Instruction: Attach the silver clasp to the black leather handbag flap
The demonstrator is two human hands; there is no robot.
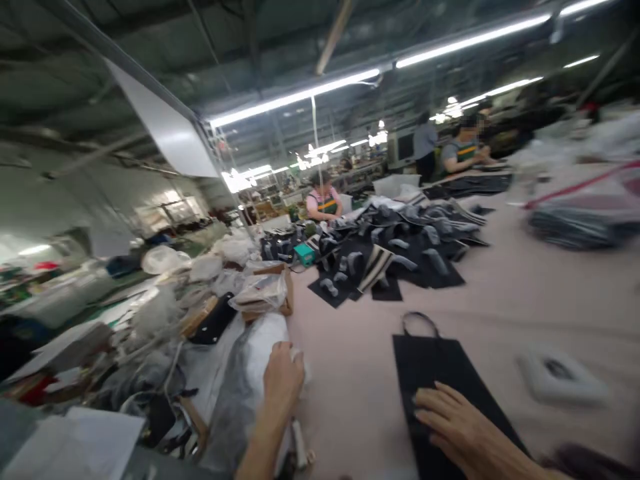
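A flat black bag (440, 373) with a thin loop handle lies on the pale pink table (350, 400) in front of me. My right hand (453, 423) rests on it, with the fingers stretched out. At the table's left edge, the curled fingers of my left hand (283, 373) close on thin whitish plastic (267, 337), part of a stack of clear bags. The fingertips are partly hidden and slightly blurred. Right of the black bag sits a white, blurred plastic-wrapped packet (563, 377) with a dark centre.
Black pieces with grey handles (395, 253) form a heap farther up the table, beside a small teal box (304, 253). An open carton (270, 293) and plastic-covered clutter (165, 353) crowd the left. Bagged dark goods (580, 220) lie right. Co-workers (323, 200) sit beyond.
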